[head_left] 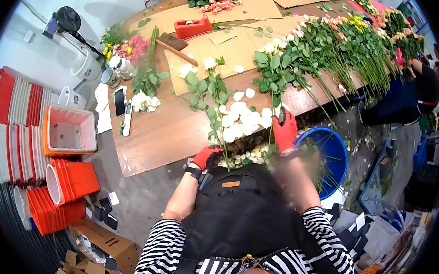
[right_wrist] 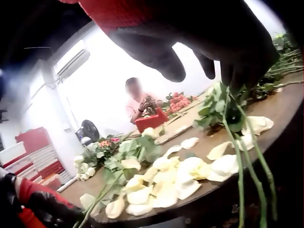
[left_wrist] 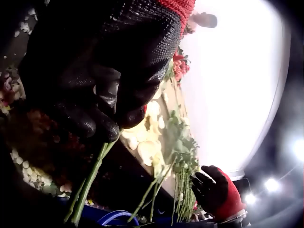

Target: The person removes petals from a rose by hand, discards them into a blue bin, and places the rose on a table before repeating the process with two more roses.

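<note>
My left hand point(left_wrist: 95, 71), in a red glove with a dark palm, pinches green stems point(left_wrist: 91, 180) at the table's near edge. In the head view, these belong to leafy white roses point(head_left: 210, 63) lying away from me on the table. My right hand point(head_left: 284, 131), gloved alike, is by the stems of another leafy white rose bunch point(head_left: 274, 65). Its thumb stands apart from the fingers in the right wrist view, the fingertips right at the stems point(right_wrist: 240, 175). Between the hands lies a pile of loose white petals point(head_left: 240, 120).
A blue bucket point(head_left: 346, 167) stands below the table on the right. Many leafy roses point(head_left: 325, 48) line the right side. A red tape dispenser point(head_left: 192, 28) sits on cardboard point(head_left: 244, 53). A phone point(head_left: 119, 102) and white roses point(head_left: 145, 102) lie left. Orange bins point(head_left: 78, 178) stand on the floor.
</note>
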`<state>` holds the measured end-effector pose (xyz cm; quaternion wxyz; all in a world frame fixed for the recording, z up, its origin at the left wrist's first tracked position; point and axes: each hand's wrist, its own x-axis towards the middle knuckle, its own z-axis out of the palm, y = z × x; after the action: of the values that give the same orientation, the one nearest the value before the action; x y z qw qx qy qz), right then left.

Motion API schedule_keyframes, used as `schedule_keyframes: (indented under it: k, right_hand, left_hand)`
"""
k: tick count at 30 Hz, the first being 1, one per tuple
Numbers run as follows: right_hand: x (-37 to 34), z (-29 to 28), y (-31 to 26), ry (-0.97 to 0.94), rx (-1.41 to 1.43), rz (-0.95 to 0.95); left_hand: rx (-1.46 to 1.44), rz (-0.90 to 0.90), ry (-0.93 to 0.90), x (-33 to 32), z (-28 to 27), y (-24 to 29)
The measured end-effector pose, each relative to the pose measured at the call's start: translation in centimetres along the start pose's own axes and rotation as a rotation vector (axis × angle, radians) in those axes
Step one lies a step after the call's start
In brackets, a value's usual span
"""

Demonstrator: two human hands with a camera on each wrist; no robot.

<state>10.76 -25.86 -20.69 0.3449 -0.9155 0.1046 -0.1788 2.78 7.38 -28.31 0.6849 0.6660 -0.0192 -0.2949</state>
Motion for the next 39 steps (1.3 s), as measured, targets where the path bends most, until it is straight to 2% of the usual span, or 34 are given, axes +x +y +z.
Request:
schedule_keyframes:
  k: [1, 3, 4, 6, 7, 8, 9, 12, 13, 14, 16, 17, 18, 20, 22, 23, 24, 26, 27, 28, 30, 32, 34, 36, 39]
  right_hand:
    - [-0.4, 0.2, -1.2, -0.038, 0.034, -0.004]
    - [-1.6, 0.7, -4.0, -0.162, 0.157, -0.028]
    - [-2.3, 1.2, -5.4, -0.207, 0.206, -0.08]
    - [-3.9, 3.6, -6.8, -0.43, 0.646, 0.097]
    - [-4.0, 4.7, -7.1, -0.579, 0.768, 0.192]
    - [-3.8, 5.4, -7.6, -0.728, 0.886, 0.288]
    - [-4.0, 5.8, -7.9, -0.794, 0.971, 0.36]
    - [-4.0, 6.3, -8.0, -0.716, 0.994, 0.32]
    - [-3.9, 6.1, -7.7, -0.73, 1.046, 0.386]
    - [-3.9, 7.0, -7.0, -0.637, 1.043, 0.366]
    - [-3.1, 4.9, -7.4, -0.588, 0.958, 0.181]
    - [-3.0, 4.9, -6.4, -0.602, 0.985, 0.169]
    - [-2.7, 2.6, -7.7, -0.648, 1.054, 0.275]
    - [-3.0, 1.7, -5.7, -0.643, 1.018, 0.185]
    - [-3.4, -2.9, -8.2, -0.689, 1.046, 0.322]
    - [-3.9, -4.2, -8.7, -0.7, 1.094, 0.268]
    - [-4.4, -4.6, -8.1, -0.741, 1.038, 0.303]
    - [-5.2, -5.4, -7.1, -0.737, 0.913, 0.198]
    - [-5.8, -5.3, -6.6, -0.679, 0.813, 0.12]
    - [-6.5, -5.0, -5.3, -0.686, 0.791, 0.139]
    - [-7.6, -4.8, -3.1, -0.679, 0.724, 0.154]
    - [-8.5, -4.9, -1.9, -0.661, 0.636, 0.143]
    - [-9.4, -4.2, 0.8, -0.605, 0.505, 0.053]
    - [-10.3, -4.5, 1.9, -0.619, 0.482, 0.111]
    - [-10.9, -4.0, 3.5, -0.578, 0.425, 0.052]
  left_hand:
    - [-0.05, -0.001, 0.027, 0.4, 0.3, 0.6]
    - [-0.427, -0.219, 0.019, 0.3, 1.7, 6.0]
    - [-0.524, -0.222, 0.03, 0.1, 2.8, 8.3]
    - [-0.542, -0.192, 0.014, 1.3, 3.2, 8.1]
    - [-0.44, -0.097, -0.031, 1.8, 3.0, 8.1]
    - [-0.46, -0.088, -0.045, 2.2, 3.0, 8.3]
    - [-0.423, -0.065, -0.022, 2.6, 3.2, 8.3]
    - [-0.4, -0.073, 0.019, 3.0, 3.5, 8.5]
    - [-0.408, -0.09, 0.027, 3.0, 3.5, 8.6]
    - [-0.271, -0.051, 0.09, 3.1, 3.4, 7.9]
    - [0.002, 0.028, 0.218, 3.7, 2.7, 5.5]
    - [0.25, -0.132, 0.294, 3.6, 2.1, 5.3]
    - [0.428, -0.253, 0.314, 2.2, 2.6, 9.0]
    - [0.498, -0.065, 0.589, 1.1, 2.6, 11.9]
    - [0.185, 0.146, 0.701, 2.8, 0.1, 12.0]
    - [0.029, 0.304, 0.722, 3.4, -0.4, 14.3]
    - [-0.067, 0.309, 0.667, 3.7, -1.4, 16.8]
    - [-0.375, 0.465, 0.572, 5.0, -2.5, 20.2]
    - [-0.406, 0.525, 0.492, 5.1, -3.0, 21.5]
    - [-0.435, 0.584, 0.409, 4.7, -3.3, 22.5]
    - [-0.115, 0.753, 0.476, 2.5, -2.3, 25.3]
    - [-0.165, 0.781, 0.453, 1.9, -1.6, 25.5]
    - [-0.586, 0.648, 0.344, 1.8, -0.9, 23.9]
    - [-0.553, 0.61, 0.411, 0.8, 0.9, 24.8]
    - [-0.446, 0.601, 0.501, -0.7, 3.0, 26.2]
